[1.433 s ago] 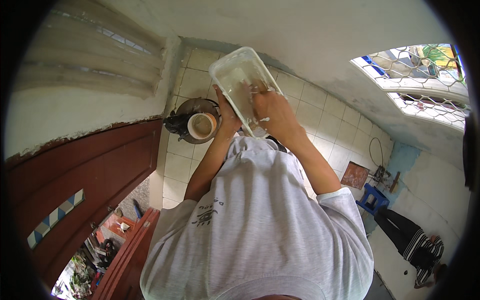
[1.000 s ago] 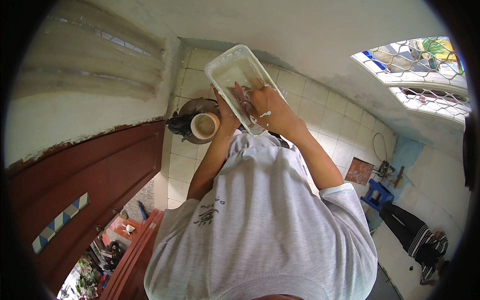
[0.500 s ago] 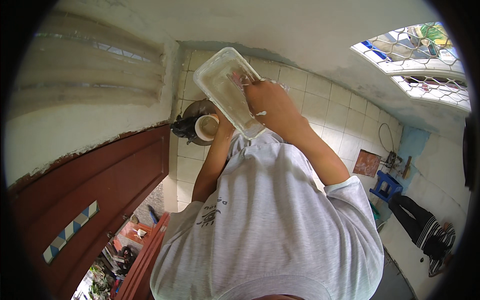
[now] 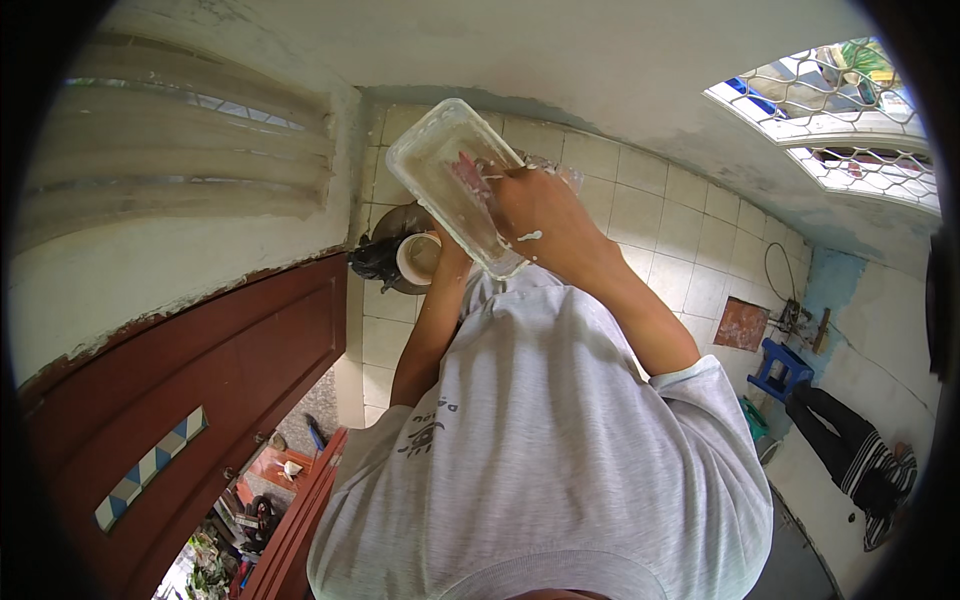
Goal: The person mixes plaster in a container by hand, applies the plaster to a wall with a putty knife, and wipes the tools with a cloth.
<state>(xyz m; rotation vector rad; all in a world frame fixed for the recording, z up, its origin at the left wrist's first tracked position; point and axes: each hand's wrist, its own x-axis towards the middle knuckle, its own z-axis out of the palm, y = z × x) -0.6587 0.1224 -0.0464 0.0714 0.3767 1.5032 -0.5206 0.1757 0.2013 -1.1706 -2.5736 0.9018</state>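
A long whitish plastic tray (image 4: pixel 412 158), smeared with something pale and wet, is held up tilted before my shirt. My left hand (image 4: pixel 450 246) supports it from below; its fingers are hidden behind the tray. Over the tray's right side is my right hand (image 4: pixel 543 212), closed, with white smears on its back. A reddish-pink piece (image 4: pixel 466 172) shows beside its fingers, inside the tray. It looks like part of a tool, but the kind cannot be made out.
A white bucket (image 4: pixel 402 262) stands on a round brown surface beside a black plastic bag (image 4: pixel 372 258), left of my arm. A dark red door (image 4: pixel 200 350) fills the left. At far right are a blue stool (image 4: pixel 780 368) and a person (image 4: pixel 850 440). Walls and a grilled window (image 4: pixel 820 100) surround the tiled floor (image 4: pixel 650 205).
My right hand has shifted slightly at the tray, and more of the reddish piece shows. The tray stays nearly in place; the surroundings shift slightly to the right in view.
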